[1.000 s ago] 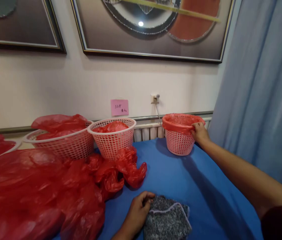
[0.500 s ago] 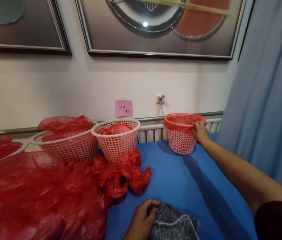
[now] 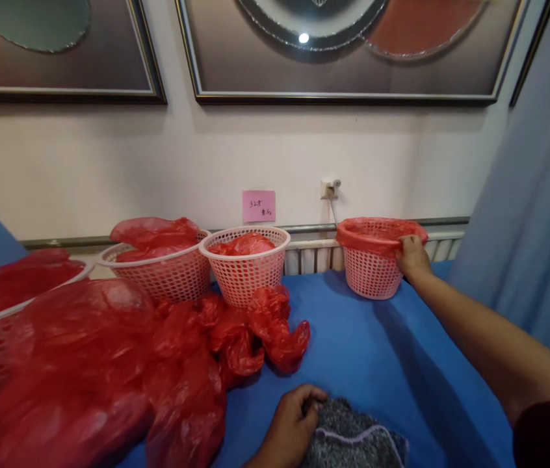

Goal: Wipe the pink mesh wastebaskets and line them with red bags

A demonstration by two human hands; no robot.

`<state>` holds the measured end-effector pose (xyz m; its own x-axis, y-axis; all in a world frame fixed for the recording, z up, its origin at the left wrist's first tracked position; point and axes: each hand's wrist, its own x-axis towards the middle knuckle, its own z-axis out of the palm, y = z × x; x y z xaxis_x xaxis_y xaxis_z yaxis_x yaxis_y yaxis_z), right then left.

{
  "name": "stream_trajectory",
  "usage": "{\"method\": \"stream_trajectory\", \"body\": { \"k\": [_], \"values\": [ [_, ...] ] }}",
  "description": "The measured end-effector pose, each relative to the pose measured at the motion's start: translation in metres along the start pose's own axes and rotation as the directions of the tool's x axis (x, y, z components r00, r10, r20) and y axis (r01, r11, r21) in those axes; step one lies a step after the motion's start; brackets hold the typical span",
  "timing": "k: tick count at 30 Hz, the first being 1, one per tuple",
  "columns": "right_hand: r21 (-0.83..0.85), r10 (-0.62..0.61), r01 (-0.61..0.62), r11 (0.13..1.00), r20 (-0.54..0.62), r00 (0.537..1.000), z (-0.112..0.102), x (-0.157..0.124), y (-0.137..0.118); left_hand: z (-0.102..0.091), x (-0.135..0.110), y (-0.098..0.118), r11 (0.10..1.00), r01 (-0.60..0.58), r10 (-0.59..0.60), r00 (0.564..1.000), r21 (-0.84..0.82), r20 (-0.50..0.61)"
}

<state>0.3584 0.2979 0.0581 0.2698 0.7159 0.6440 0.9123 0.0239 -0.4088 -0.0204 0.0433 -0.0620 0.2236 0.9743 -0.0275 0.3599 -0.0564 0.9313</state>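
Observation:
My right hand reaches far forward and is closed on the rim of a pink plastic basket, where a red plastic bag lines it and folds down over the edge. The basket stands upright on the blue cloth. Low in the view, my left hand pinches the upper left edge of a grey speckled knitted cloth with a lilac line across it. The cloth's lower part runs out of the picture.
Several more baskets with red bags in them stand to the left. In front of them lies a heap of crumpled red bags. Behind are a radiator, a pipe, a wall socket and a pink note. A blue curtain hangs right.
The whole scene has shifted right in the view, showing more of the leftmost basket. Both hands keep their holds, the right on the lined rim, the left on the grey cloth.

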Motion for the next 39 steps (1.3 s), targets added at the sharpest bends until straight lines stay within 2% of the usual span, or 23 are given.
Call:
{"method": "stream_trajectory", "body": {
  "k": [5,9,13,15,19,22,25,27,29,33,36,39],
  "values": [
    [0.02,-0.028,0.027,0.999,0.006,1.0,-0.003,-0.003,0.0,0.003,-0.001,-0.002,1.0,0.015,-0.014,1.0,0.024,-0.011],
    [0.044,-0.088,0.089,0.995,-0.019,0.996,-0.013,-0.019,0.001,0.006,0.0,-0.006,1.0,0.015,-0.015,1.0,-0.016,-0.008],
    [0.009,-0.06,0.062,0.998,-0.144,0.988,-0.023,-0.051,-0.013,0.011,0.002,-0.009,0.998,0.026,-0.027,0.999,-0.052,-0.017],
    [-0.002,-0.08,0.081,0.997,-0.153,0.985,-0.024,-0.072,-0.032,0.012,0.002,-0.009,0.998,0.029,-0.03,0.999,-0.054,-0.016],
    [0.104,-0.239,0.237,0.966,0.003,0.971,-0.018,-0.127,-0.091,0.014,0.002,-0.011,0.998,-0.004,0.003,1.0,-0.067,-0.012],
    [0.284,-0.436,0.39,0.876,0.118,0.892,-0.009,-0.173,-0.143,0.014,0.004,-0.015,0.999,-0.019,0.019,1.0,-0.027,-0.009],
    [0.436,-0.563,0.445,0.782,0.19,0.804,-0.004,-0.196,-0.193,0.016,0.006,-0.02,1.0,-0.026,0.026,1.0,0.014,-0.01],
    [0.487,-0.582,0.435,0.757,0.2,0.788,-0.003,-0.19,-0.225,0.017,0.007,-0.022,0.999,-0.024,0.025,1.0,0.024,-0.017],
    [0.494,-0.563,0.408,0.768,0.219,0.797,-0.004,-0.167,-0.254,0.018,0.007,-0.024,0.999,-0.018,0.019,0.999,0.027,-0.026],
    [0.389,-0.432,0.276,0.879,0.405,0.806,-0.002,-0.105,-0.302,0.02,0.008,-0.027,1.0,-0.005,0.005,1.0,0.023,-0.027],
    [0.337,-0.357,0.206,0.919,0.486,0.798,0.008,-0.075,-0.321,0.02,0.008,-0.029,1.0,0.001,-0.001,1.0,0.02,-0.011],
    [0.334,-0.332,0.175,0.926,0.503,0.798,0.022,-0.07,-0.325,0.019,0.008,-0.029,1.0,0.012,-0.012,1.0,0.024,-0.007]
  ]
}}
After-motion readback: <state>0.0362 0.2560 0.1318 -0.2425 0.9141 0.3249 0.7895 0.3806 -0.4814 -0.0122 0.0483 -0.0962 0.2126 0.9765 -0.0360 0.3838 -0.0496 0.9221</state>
